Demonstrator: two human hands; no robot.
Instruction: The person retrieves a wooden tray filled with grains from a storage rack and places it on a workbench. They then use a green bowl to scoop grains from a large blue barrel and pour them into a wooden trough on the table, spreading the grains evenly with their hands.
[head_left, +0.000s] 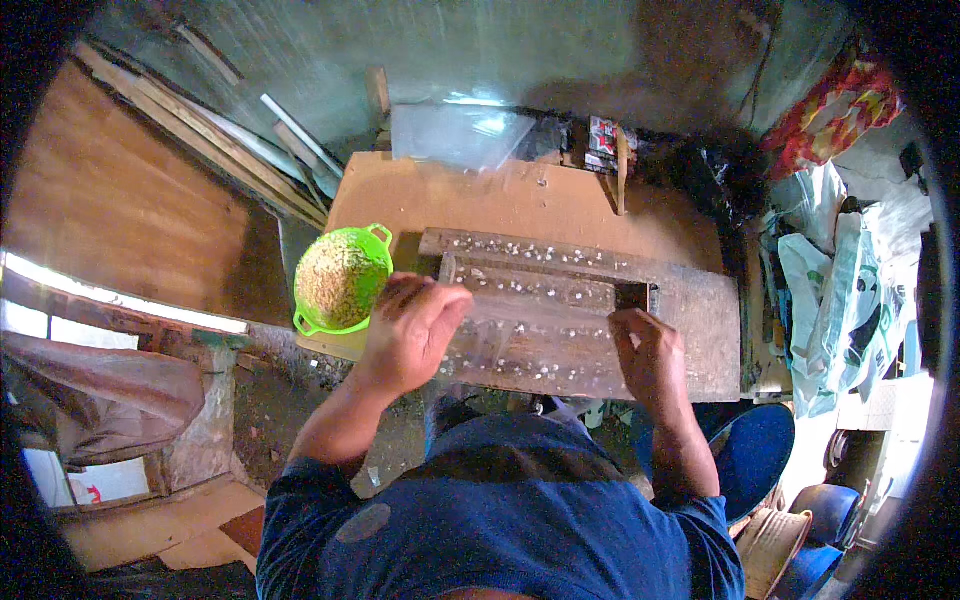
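Note:
My left hand, fingers curled, is over the left part of a worn wooden board, close to a green plastic colander. The colander holds a heap of pale yellowish, grain-like bits. Farther right, my right hand is also curled, over the board beside a dark rectangular gap. Small white bits lie scattered in rows across the wood. A faint, blurred band runs between my hands; whether they grip it is unclear. My fingertips are mostly hidden.
The board rests on a tan tabletop. Along its back edge lie a clear plastic sheet and a wooden stick. Wood strips lean at left. Plastic bags hang at right above blue containers.

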